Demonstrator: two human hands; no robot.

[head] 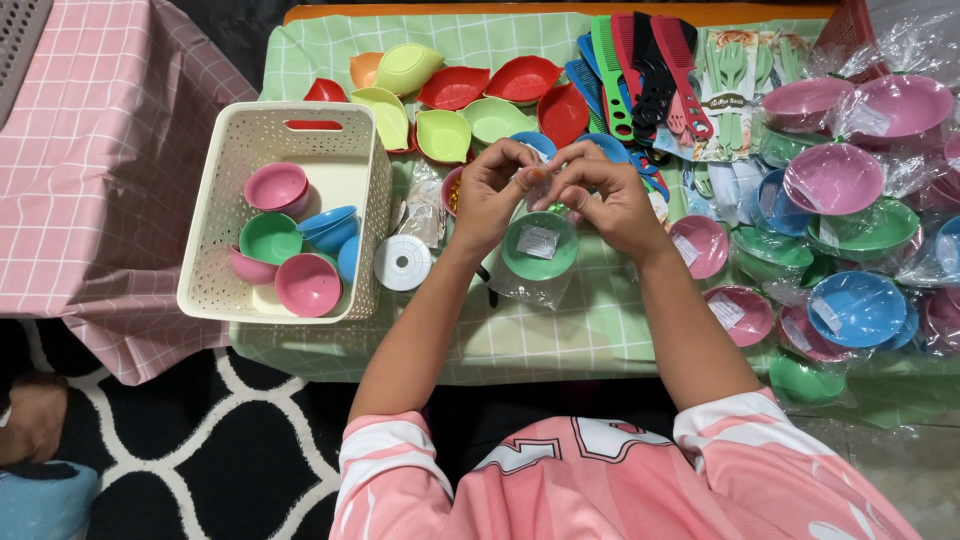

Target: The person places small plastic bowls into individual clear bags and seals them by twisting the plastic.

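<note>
Both hands meet over the middle of the desk (560,330), which wears a green checked cloth. The left hand (490,190) and right hand (610,195) pinch their fingers narrow around a tiny orange-tinted scrap (537,176), too small to tell what it is. Just below sits a round green bowl (540,245), smooth plastic, in a crinkly clear bag with a small label on it. To the left, a flat white disc (402,263) lies beside a cream perforated basket (290,135) holding glossy pink, green and blue bowls. Beyond the hands, leaf-shaped dishes (445,135) in red, lime and orange fan out, with toothed combs (640,70) next to them. On the right, bagged bowls (860,305) pile up, shiny under wrinkled film.
</note>
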